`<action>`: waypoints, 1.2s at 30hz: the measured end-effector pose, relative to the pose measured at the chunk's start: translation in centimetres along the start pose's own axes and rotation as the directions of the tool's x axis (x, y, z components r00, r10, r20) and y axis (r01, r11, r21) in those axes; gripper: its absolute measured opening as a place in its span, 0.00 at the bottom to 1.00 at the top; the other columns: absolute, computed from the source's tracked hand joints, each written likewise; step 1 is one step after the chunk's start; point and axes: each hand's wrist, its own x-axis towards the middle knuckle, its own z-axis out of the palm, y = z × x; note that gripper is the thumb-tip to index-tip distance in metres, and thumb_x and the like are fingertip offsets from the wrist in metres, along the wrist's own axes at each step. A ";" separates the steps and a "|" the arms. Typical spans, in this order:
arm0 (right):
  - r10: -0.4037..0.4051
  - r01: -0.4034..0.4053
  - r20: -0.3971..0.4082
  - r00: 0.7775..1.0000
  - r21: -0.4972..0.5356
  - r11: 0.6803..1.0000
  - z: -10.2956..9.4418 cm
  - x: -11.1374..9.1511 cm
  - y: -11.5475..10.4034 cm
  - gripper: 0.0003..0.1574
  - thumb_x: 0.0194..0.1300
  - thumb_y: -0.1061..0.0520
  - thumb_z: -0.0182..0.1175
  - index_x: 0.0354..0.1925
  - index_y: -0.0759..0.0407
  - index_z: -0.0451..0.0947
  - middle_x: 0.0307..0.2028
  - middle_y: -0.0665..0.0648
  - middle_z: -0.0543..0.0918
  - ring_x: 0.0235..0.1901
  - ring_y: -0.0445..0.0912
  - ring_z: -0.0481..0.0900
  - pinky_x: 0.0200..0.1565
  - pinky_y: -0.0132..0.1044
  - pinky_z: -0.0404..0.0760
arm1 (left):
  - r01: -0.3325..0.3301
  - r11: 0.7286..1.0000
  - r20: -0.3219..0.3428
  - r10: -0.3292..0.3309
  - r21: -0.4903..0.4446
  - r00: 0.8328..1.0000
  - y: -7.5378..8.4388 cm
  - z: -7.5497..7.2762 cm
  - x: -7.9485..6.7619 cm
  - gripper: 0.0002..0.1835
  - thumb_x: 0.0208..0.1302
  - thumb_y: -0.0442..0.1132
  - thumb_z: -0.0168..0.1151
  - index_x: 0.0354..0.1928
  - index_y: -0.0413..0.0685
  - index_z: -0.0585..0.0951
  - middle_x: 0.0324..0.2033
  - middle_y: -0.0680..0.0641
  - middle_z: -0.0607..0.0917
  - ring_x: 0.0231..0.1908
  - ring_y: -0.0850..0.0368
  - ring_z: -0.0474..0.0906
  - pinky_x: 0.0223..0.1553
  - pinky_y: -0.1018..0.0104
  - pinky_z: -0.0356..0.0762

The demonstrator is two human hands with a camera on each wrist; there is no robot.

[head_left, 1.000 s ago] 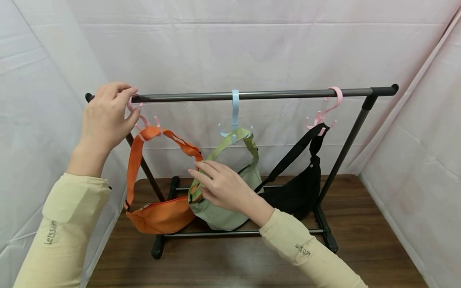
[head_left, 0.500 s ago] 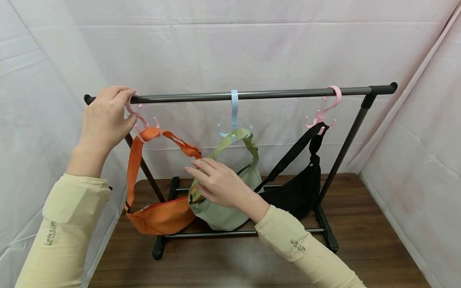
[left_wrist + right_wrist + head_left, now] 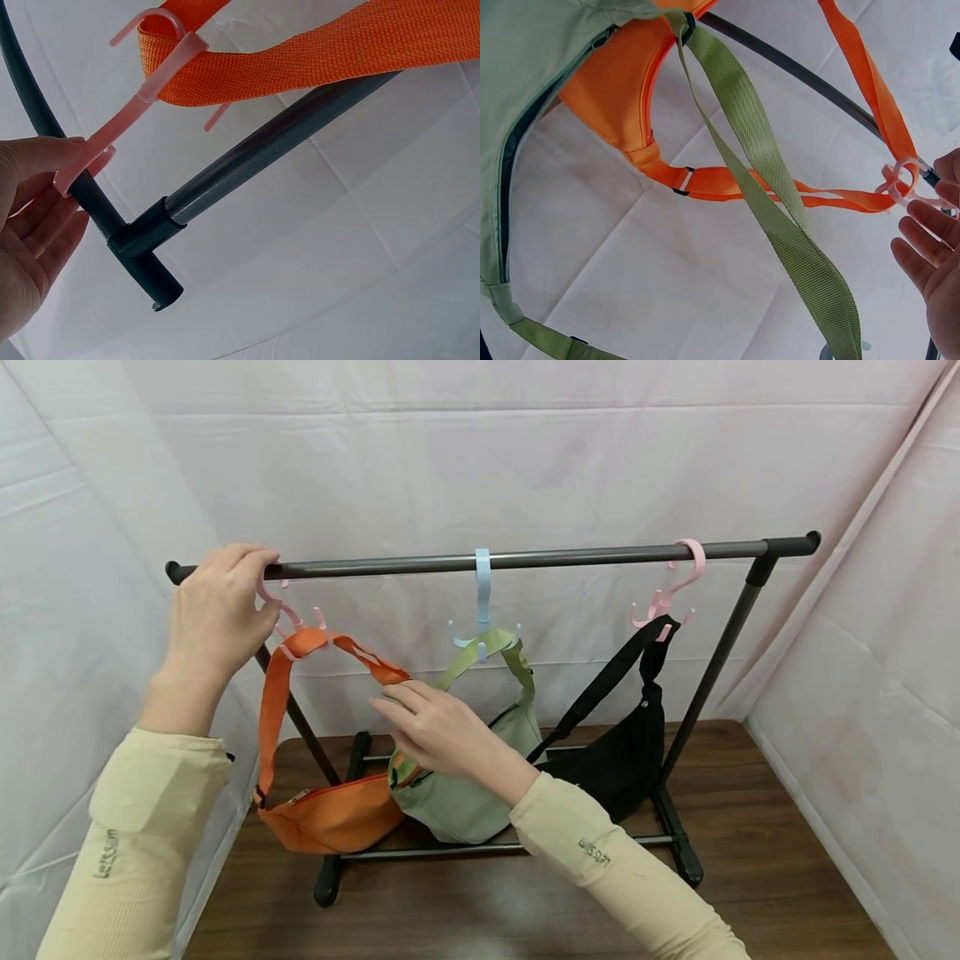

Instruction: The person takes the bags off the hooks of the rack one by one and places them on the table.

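In the head view, my left hand [image 3: 221, 622] is at the left end of the rack's bar. Its thumb and fingers pinch the top of a pink hook hanger [image 3: 116, 135] where it loops over the bar, clearest in the left wrist view. From that hanger hangs an orange sling bag [image 3: 337, 814] by its strap [image 3: 300, 67]. My right hand [image 3: 442, 731] floats in front of the orange strap and a pale green bag [image 3: 472, 810], its fingers extended and holding nothing. The green bag's strap [image 3: 780, 217] loops over a blue hook hanger [image 3: 482, 589] at mid-bar.
A second pink hook hanger [image 3: 693, 560] on the right carries a black bag [image 3: 622, 768]. The dark rack's bar [image 3: 577, 557] spans the view, its feet [image 3: 327, 881] on a brown wooden table [image 3: 480, 910]. White cloth [image 3: 465, 468] encloses the back and sides.
My right hand has drifted left and slightly up, towards the orange strap. My left hand stays at the pink hanger. The head view has shifted slightly, and the bags hang as before.
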 end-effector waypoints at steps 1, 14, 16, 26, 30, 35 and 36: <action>-0.006 0.006 -0.004 1.000 -0.007 1.000 0.1 0.3 0.1 0.21 0.61 0.58 0.54 0.53 0.59 0.73 0.51 0.56 0.76 0.50 0.46 0.73 0.50 0.32 0.75 | 0.001 1.000 -0.001 -0.001 0.001 1.000 0.0 0.0 0.0 0.21 0.45 0.19 0.56 0.46 0.31 0.78 0.43 0.35 0.80 0.44 0.39 0.74 0.42 0.44 0.74; 0.001 -0.003 -0.049 0.999 -0.046 0.999 0.0 3.3 1.8 0.19 0.62 0.60 0.52 0.51 0.59 0.75 0.46 0.56 0.79 0.47 0.46 0.76 0.43 0.30 0.79 | -0.035 0.999 -0.059 0.035 0.003 0.998 -0.2 0.2 0.0 0.20 0.44 0.20 0.57 0.45 0.30 0.78 0.41 0.34 0.81 0.40 0.37 0.76 0.37 0.44 0.75; 0.014 -0.015 -0.037 0.999 -0.052 0.999 -0.2 3.6 2.0 0.19 0.62 0.60 0.52 0.52 0.59 0.75 0.47 0.56 0.79 0.47 0.45 0.76 0.43 0.29 0.78 | -0.038 0.999 -0.058 0.039 0.006 0.998 -0.2 0.2 0.1 0.20 0.45 0.20 0.57 0.45 0.30 0.78 0.41 0.34 0.81 0.40 0.37 0.76 0.36 0.44 0.75; 0.150 -0.148 0.034 0.988 -0.055 0.987 -0.6 6.2 2.3 0.16 0.64 0.57 0.53 0.50 0.58 0.76 0.47 0.54 0.80 0.47 0.44 0.77 0.41 0.28 0.79 | -0.032 0.999 -0.064 0.033 0.019 0.997 -0.2 0.1 -0.1 0.18 0.46 0.21 0.57 0.44 0.30 0.79 0.40 0.34 0.81 0.39 0.37 0.76 0.36 0.44 0.75; 0.214 -0.211 0.059 0.975 -0.046 0.976 -0.6 7.6 2.5 0.17 0.64 0.57 0.53 0.51 0.57 0.76 0.48 0.53 0.80 0.48 0.44 0.77 0.43 0.28 0.78 | -0.025 1.000 -0.076 0.025 0.007 0.997 -0.2 0.0 -0.1 0.17 0.46 0.21 0.56 0.43 0.31 0.79 0.39 0.34 0.81 0.38 0.37 0.76 0.35 0.44 0.74; 0.260 -0.261 0.106 0.960 0.001 0.965 -0.5 8.7 2.5 0.18 0.65 0.58 0.52 0.53 0.57 0.74 0.49 0.53 0.79 0.49 0.44 0.76 0.47 0.29 0.77 | -0.021 1.000 -0.087 0.020 -0.008 0.996 -0.2 0.1 -0.1 0.16 0.47 0.22 0.55 0.41 0.31 0.80 0.37 0.35 0.82 0.37 0.38 0.76 0.35 0.45 0.74; 0.268 -0.270 0.116 0.957 0.008 0.963 -0.4 8.9 2.6 0.18 0.65 0.58 0.52 0.53 0.57 0.74 0.49 0.53 0.79 0.49 0.44 0.76 0.47 0.29 0.77 | -0.022 1.000 -0.089 0.022 -0.006 0.996 -0.2 0.1 -0.1 0.16 0.47 0.22 0.55 0.41 0.31 0.80 0.37 0.35 0.82 0.36 0.38 0.76 0.34 0.45 0.74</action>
